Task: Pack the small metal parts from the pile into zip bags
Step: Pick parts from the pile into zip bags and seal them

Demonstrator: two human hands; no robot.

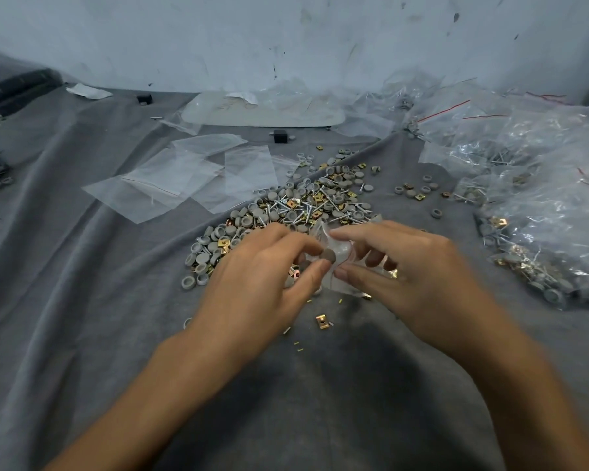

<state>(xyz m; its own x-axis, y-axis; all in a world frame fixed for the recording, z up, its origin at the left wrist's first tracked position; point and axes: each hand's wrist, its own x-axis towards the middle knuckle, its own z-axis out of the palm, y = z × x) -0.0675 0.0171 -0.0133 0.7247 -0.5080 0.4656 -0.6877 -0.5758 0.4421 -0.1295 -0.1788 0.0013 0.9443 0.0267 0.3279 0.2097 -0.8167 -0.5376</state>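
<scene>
L hand (262, 266) pinches cap (328, 255), R hand (405, 266) bag (340, 247)

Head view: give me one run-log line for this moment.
step: loading | left hand: pinches grey cap against zip bag | right hand: holds zip bag | pile: parts lie beyond hands

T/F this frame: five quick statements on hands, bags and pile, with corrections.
1. The right hand holds a small zip bag. True.
2. The left hand is empty. False: it pinches a grey cap.
3. The pile lies on bare wood. False: it lies on grey cloth.
4. Empty zip bags lie flat, left of the pile. True.
5. Filled bags are heaped on the left. False: the filled bags are on the right.
</scene>
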